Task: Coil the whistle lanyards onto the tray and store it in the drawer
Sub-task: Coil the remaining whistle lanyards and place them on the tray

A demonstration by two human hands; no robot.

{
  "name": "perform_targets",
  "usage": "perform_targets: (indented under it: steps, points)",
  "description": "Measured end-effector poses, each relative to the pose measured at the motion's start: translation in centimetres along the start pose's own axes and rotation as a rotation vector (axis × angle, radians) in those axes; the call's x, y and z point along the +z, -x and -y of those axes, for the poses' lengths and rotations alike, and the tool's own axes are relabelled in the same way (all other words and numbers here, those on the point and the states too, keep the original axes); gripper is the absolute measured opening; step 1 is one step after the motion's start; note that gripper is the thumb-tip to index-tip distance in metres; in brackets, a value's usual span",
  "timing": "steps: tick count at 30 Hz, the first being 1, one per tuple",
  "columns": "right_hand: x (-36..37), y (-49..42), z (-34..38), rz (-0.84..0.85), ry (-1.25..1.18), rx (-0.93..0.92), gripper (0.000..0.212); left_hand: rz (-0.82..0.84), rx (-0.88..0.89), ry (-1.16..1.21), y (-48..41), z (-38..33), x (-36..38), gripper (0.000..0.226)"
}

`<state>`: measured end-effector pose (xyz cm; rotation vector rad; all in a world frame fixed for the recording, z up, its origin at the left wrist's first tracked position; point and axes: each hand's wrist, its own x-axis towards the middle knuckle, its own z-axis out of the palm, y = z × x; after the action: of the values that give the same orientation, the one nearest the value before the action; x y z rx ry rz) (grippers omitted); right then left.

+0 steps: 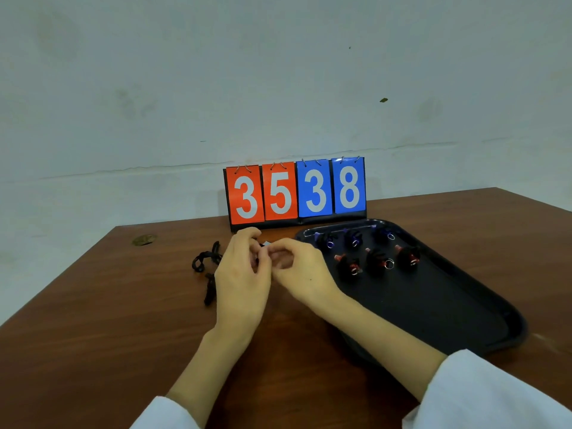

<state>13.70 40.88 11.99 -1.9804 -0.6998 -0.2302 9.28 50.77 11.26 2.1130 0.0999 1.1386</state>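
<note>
Your black lanyard (202, 263) lies loose and kinked on the table (123, 320), trailing left from behind your left hand (244, 274). Both grips are closed to a pinch: left hand and right hand (298, 267) meet fingertip to fingertip on its end, where a small pale piece shows. Six coiled lanyards (376, 261) sit in two rows at the far end of the black tray (433, 305), purple behind, red in front. The tray's rim is just beside your right hand, its near half bare. The scoreboard (295, 193) stands close behind your hands. Bare table spreads to the left.
</note>
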Motion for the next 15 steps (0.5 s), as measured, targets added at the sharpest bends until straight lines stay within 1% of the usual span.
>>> perform_targets:
  steps: [2,4,6,8,10,12,13,15]
  points:
    - [-0.4,-0.2,-0.4,-0.045,-0.031,0.018,0.025,0.016,0.055,0.069,0.2,0.0,0.2,0.021]
    - [-0.6,-0.1,-0.7,-0.036,-0.019,0.012,0.026,0.018,0.081,0.148,0.3,0.0,0.3,0.018]
    - [-0.8,0.0,-0.7,-0.022,-0.024,0.005,0.024,-0.018,0.077,0.217,0.3,-0.1,0.2,0.026]
    - [-1.1,0.0,-0.5,-0.024,-0.072,-0.002,0.019,-0.065,0.128,0.152,0.3,0.0,0.1,0.036]
    - [-1.4,0.0,-0.1,0.005,-0.135,-0.02,0.014,-0.013,0.147,0.078,0.3,0.4,0.6,0.041]
    - [-1.6,0.1,0.3,0.054,-0.223,-0.002,0.019,0.1,0.06,0.106,0.6,0.3,0.9,0.044]
    - [-1.6,0.2,0.5,0.068,-0.274,0.029,0.022,0.13,0.039,0.115,0.7,0.2,1.0,0.046]
    - [-1.8,0.4,0.7,0.058,-0.341,0.113,0.028,0.137,0.107,0.103,0.8,0.1,1.0,0.05]
